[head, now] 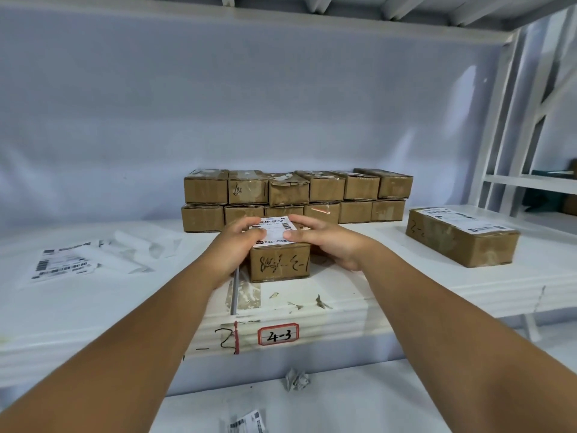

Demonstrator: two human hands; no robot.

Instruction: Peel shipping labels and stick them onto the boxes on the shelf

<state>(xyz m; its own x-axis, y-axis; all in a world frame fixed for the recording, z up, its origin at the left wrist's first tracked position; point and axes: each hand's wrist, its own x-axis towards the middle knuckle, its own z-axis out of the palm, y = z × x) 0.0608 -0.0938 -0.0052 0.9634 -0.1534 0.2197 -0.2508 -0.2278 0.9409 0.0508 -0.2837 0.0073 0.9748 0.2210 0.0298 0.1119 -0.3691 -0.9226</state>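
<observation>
A broad bare strip of shelf (384, 254) runs between the middle box (279, 265) and the labelled box (462, 242) on the right, open all the way to the back wall. Straight behind the middle box, a two-high row of boxes (296, 195) blocks the way. The left hand (237, 248) and right hand (324, 242) cover the middle box's top and flanks. A grey rod (234, 292) lies just beside its front left corner. Further left, label sheets (59, 265) and loose backing papers (131, 250) lie flat. The upper shelf (249, 14) sits well above the row.
</observation>
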